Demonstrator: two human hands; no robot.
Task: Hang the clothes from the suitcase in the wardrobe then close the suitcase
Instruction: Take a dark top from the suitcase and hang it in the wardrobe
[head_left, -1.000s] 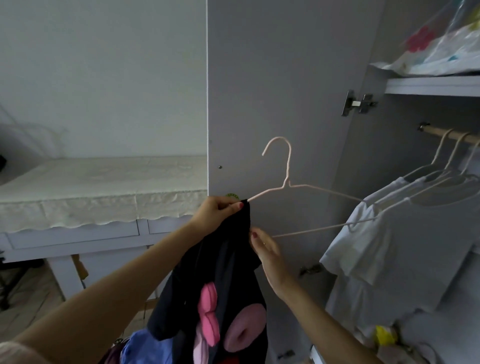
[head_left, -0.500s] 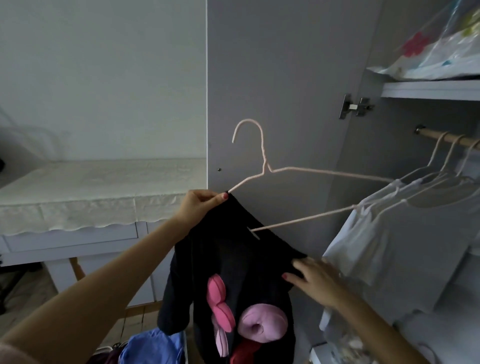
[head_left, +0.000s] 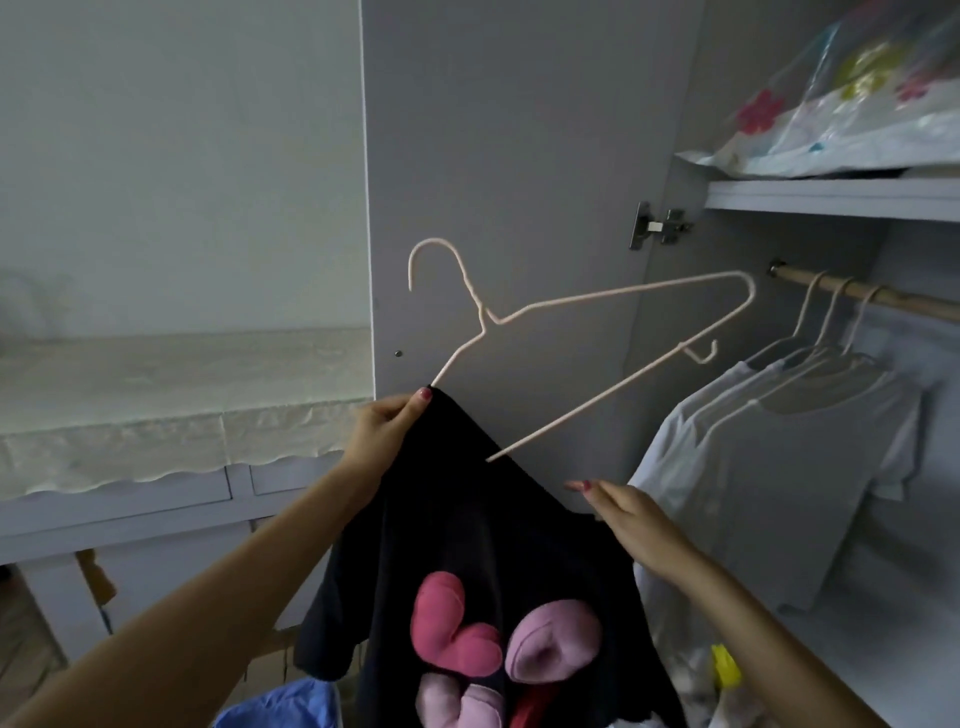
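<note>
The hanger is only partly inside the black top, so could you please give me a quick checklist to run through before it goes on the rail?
1. Left hand grips the black top and the hanger end: ok.
2. Hanger's right shoulder inside the top: not ok, it sticks out bare.
3. Right hand holding the top's edge: cannot tell; the fingers lie straight at the fabric.
4. Hook free for hanging: ok, nothing on it.
5. Room on the rail left of the white shirts: ok, bare rail at its near end.

head-worn view, close, facing wardrobe (head_left: 519, 130)
</note>
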